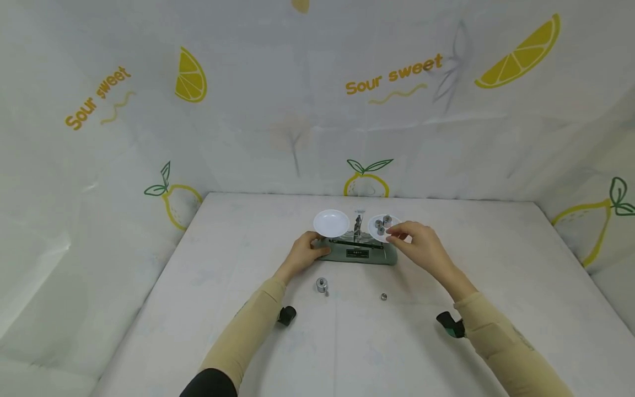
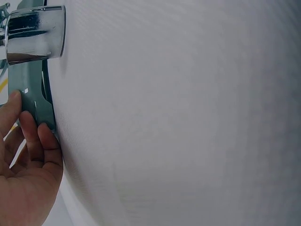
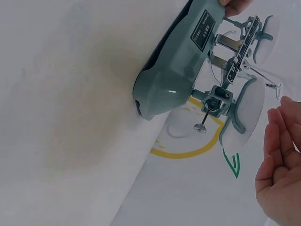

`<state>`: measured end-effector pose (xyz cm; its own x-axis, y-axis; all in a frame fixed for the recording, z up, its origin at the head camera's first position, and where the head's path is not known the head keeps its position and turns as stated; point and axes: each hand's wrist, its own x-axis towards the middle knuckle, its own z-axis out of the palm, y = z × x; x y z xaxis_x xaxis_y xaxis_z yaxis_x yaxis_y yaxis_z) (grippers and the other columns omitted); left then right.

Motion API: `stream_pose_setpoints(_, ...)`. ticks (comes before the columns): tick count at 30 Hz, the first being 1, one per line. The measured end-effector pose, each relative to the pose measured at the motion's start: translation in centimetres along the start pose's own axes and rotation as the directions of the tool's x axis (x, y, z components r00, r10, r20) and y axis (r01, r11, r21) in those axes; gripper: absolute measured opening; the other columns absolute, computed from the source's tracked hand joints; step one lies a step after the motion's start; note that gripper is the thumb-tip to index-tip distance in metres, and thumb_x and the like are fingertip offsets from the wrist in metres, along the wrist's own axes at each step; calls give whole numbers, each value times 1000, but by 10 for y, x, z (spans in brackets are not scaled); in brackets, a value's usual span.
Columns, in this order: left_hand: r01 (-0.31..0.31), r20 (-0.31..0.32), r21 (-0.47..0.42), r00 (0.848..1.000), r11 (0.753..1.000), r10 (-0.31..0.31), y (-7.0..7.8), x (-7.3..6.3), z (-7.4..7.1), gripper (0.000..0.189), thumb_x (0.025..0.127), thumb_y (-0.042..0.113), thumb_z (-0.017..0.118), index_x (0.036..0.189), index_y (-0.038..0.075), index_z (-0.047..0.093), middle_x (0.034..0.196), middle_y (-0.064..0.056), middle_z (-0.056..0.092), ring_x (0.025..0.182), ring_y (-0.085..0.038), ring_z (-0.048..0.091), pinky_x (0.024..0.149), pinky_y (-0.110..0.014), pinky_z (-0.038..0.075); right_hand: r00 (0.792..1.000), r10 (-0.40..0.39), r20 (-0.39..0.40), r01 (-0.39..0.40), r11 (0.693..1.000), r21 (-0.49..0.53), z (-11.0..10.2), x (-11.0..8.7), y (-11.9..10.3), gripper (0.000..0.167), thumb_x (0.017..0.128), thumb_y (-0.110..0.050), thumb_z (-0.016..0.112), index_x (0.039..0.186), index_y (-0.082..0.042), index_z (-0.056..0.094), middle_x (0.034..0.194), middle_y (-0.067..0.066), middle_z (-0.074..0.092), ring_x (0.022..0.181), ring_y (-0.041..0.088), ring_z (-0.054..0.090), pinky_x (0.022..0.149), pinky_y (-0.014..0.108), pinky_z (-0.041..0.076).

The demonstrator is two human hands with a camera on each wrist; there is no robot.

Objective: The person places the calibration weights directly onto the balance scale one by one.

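Observation:
A green balance scale with two white pans stands on the table, its dark scale bar across the front. My left hand grips the left end of its base, thumb and fingertips against the green body in the left wrist view. The left pan holds nothing. Several small metal weights sit on the right pan. My right hand is at that pan's right edge, fingers gently bent, thumb and fingertips close to the weights. Nothing shows between those fingers in the right wrist view.
In front of the scale, a larger shiny metal weight stands beside a tiny weight. Another small weight lies to the right. The white table meets a lemon-printed sheet behind.

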<state>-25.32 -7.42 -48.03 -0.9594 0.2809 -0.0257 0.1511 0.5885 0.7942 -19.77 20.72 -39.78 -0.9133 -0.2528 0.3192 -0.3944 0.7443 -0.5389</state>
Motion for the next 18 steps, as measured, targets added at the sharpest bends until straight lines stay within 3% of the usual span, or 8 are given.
stream_pose_setpoints(9, -9, 2, -5, 1000, 1000, 9, 0, 0, 0, 41, 85, 26, 68, 122, 10, 57, 128, -10, 55, 95, -20, 56, 77, -30, 49, 985, -72, 157, 59, 995, 83, 5, -20, 8, 13, 86, -16, 66, 98, -12, 69, 86, -7, 65, 78, 1, 52, 66, 22, 43)
stream_pose_setpoints(18, 1, -4, -6, 1000, 1000, -1, -2, 0, 1, 43, 85, 27, 68, 123, 11, 56, 128, -9, 55, 97, -20, 56, 80, -33, 49, 941, -81, 327, 28, 986, 163, 19, -30, 17, 14, 86, -13, 66, 98, -8, 68, 86, -4, 67, 75, -2, 51, 64, 19, 45)
